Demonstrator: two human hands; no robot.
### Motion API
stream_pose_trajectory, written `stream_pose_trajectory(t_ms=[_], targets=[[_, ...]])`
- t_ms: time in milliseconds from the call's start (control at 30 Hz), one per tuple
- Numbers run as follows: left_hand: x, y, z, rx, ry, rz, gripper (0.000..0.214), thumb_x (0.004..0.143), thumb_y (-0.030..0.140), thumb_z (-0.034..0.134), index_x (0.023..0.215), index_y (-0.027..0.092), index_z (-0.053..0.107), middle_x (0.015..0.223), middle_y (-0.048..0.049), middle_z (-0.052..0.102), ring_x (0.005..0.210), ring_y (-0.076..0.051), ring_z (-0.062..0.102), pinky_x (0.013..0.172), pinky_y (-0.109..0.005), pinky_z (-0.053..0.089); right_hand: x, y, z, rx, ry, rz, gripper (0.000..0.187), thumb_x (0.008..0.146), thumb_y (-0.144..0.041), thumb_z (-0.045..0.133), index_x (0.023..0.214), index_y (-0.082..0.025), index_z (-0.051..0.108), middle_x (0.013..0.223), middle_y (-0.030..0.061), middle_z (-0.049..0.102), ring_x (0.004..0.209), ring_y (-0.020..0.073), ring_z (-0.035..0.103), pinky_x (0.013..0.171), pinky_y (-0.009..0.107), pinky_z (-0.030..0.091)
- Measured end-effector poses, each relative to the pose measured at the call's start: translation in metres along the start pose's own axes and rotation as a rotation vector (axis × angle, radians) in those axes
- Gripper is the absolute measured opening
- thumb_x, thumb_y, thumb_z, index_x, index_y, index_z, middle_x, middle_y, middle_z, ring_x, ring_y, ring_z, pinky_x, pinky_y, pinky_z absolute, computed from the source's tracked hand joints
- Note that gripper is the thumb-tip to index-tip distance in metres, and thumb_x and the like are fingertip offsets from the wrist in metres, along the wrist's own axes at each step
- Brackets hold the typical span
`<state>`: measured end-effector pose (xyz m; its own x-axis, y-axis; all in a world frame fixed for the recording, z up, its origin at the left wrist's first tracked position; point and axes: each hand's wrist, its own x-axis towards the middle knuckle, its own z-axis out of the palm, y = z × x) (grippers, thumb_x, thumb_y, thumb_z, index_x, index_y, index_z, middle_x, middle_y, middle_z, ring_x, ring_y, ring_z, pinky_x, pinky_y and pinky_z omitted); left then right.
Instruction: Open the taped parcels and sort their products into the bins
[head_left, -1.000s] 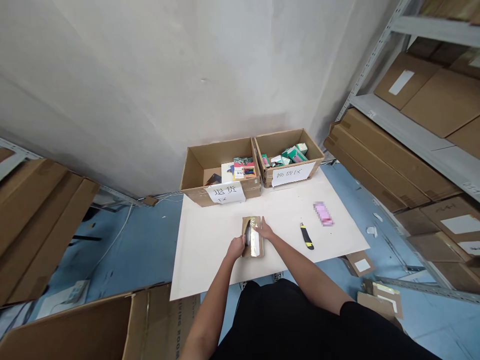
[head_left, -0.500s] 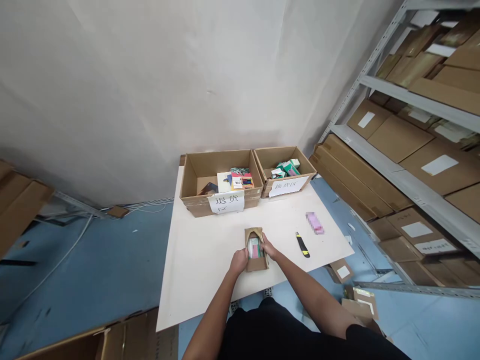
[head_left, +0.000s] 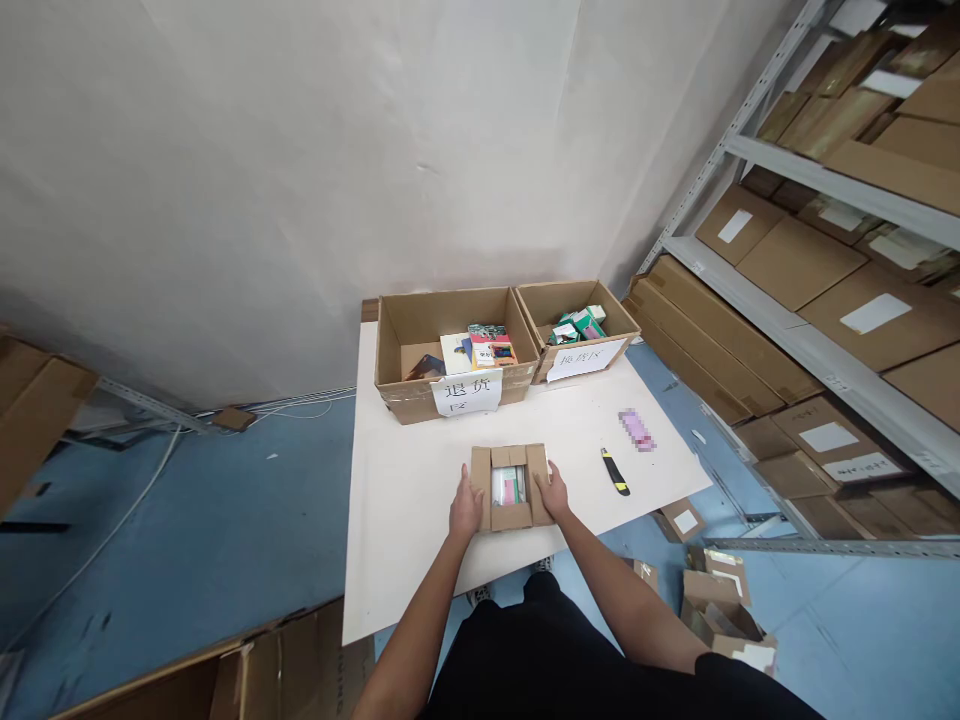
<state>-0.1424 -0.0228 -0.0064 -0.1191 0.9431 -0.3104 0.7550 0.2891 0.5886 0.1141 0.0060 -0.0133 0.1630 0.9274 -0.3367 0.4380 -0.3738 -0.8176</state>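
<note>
A small cardboard box (head_left: 511,516) is on the white table with its flaps folded outward. Inside it lies a white, pink and green packet (head_left: 509,487). My left hand (head_left: 465,507) grips the left flap, and my right hand (head_left: 553,492) grips the right one; the fingertips are partly hidden behind the cardboard. To the right of my right hand lies a black and yellow utility knife (head_left: 615,472). A pixelated pink item (head_left: 637,430) rests beyond the knife.
Two labelled cardboard bins stand at the table's back: a larger one (head_left: 405,408) with booklets and a smaller one (head_left: 626,325) with green and white boxes. Shelving (head_left: 814,220) full of cartons rises on the right. An open carton (head_left: 255,680) sits at the lower left.
Both hands have moved apart, spreading the box's flaps outward to the sides. The opening is wider, and the packet inside shows between the folded flaps. The view has shifted slightly.
</note>
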Motion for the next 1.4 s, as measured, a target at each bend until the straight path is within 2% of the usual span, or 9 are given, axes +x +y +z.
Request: stream_pose_trajectory(t_ms=[100,267,367,500,733,867,1000,1200,1400], targets=[[-0.003,0.0,0.008,0.122,0.06,0.129,0.069,0.095,0.018,0.057,0.162,0.026,0.042,0.173,-0.013,0.033,0.156,-0.034,0.038,0.115,-0.044,0.048,-0.003,-0.005,-0.006,-0.37,0.113,-0.071,0.06,0.099,-0.037,0.05,0.157,-0.02,0.049,0.166,0.016,0.04,0.155,0.0356,0.036,0.122,0.054,0.037],[-0.017,0.009,0.031,0.181,-0.157,0.616,0.052,0.091,0.012,0.056,0.14,0.025,0.067,0.17,-0.0069,0.041,0.162,-0.031,0.026,0.131,-0.053,0.028,0.002,-0.027,0.004,-0.704,-0.127,-0.404,0.044,0.094,-0.016,0.054,0.133,-0.025,0.074,0.176,0.0057,0.024,0.164,0.0366,0.003,0.129,0.06,0.017],[-0.024,0.015,0.039,0.17,-0.154,0.589,0.036,0.099,0.026,0.053,0.129,0.018,0.071,0.168,-0.013,0.043,0.161,-0.034,0.028,0.132,-0.059,0.022,0.006,-0.037,0.019,-0.783,-0.179,-0.382,0.054,0.09,-0.014,0.06,0.142,-0.026,0.069,0.178,0.0075,0.019,0.164,0.0416,-0.003,0.127,0.067,0.011],[-0.024,0.014,0.033,0.012,-0.159,0.548,0.04,0.108,0.035,0.039,0.107,0.02,0.076,0.158,-0.0091,0.057,0.159,-0.028,0.033,0.131,-0.055,0.028,0.012,-0.043,0.031,-0.714,-0.096,-0.357,0.085,0.089,-0.013,0.056,0.169,-0.028,0.031,0.179,0.0088,0.008,0.164,0.0392,-0.006,0.126,0.069,0.009],[-0.034,-0.011,0.04,0.088,-0.238,0.633,0.031,0.082,0.043,0.084,0.107,0.025,0.08,0.167,-0.0093,0.045,0.164,-0.038,0.016,0.131,-0.064,0.021,0.056,-0.072,0.039,-0.739,-0.164,-0.168,0.078,0.085,-0.014,0.059,0.161,-0.03,0.047,0.178,0.0121,0.017,0.164,0.0435,-0.003,0.121,0.077,0.003],[-0.042,-0.016,0.061,0.154,-0.087,0.618,0.012,0.091,0.031,0.073,0.094,0.021,0.079,0.167,-0.0101,0.045,0.164,-0.038,0.018,0.13,-0.066,0.022,0.058,-0.08,0.043,-0.728,-0.118,-0.267,0.078,0.084,-0.01,0.058,0.161,-0.022,0.048,0.176,0.0166,0.022,0.164,0.0412,0.002,0.124,0.074,-0.001],[-0.048,-0.019,0.068,0.126,0.042,0.604,0.015,0.095,0.024,0.063,0.099,0.022,0.077,0.16,-0.0097,0.054,0.163,-0.035,0.021,0.128,-0.067,0.027,0.033,-0.068,0.056,-0.608,-0.114,-0.571,0.06,0.089,-0.01,0.051,0.147,-0.021,0.062,0.164,0.015,0.044,0.157,0.0355,0.026,0.127,0.061,0.019],[-0.056,-0.033,0.047,0.136,0.104,0.474,0.019,0.097,0.022,0.058,0.098,0.023,0.077,0.153,-0.0101,0.06,0.162,-0.035,0.026,0.127,-0.066,0.033,0.006,-0.044,0.088,-0.647,-0.31,-0.527,0.045,0.087,-0.012,0.057,0.129,-0.023,0.071,0.132,0.0131,0.063,0.126,0.032,0.056,0.111,0.046,0.047],[-0.058,-0.042,0.027,0.12,0.079,0.383,0.021,0.098,0.025,0.06,0.089,0.023,0.079,0.162,-0.0055,0.051,0.164,-0.031,0.018,0.131,-0.055,0.032,0.0,-0.042,0.103,-0.817,-0.58,-0.605,0.102,0.06,-0.017,0.093,0.153,-0.027,0.053,0.171,0.0159,0.031,0.155,0.0456,0.027,0.122,0.057,0.03]])
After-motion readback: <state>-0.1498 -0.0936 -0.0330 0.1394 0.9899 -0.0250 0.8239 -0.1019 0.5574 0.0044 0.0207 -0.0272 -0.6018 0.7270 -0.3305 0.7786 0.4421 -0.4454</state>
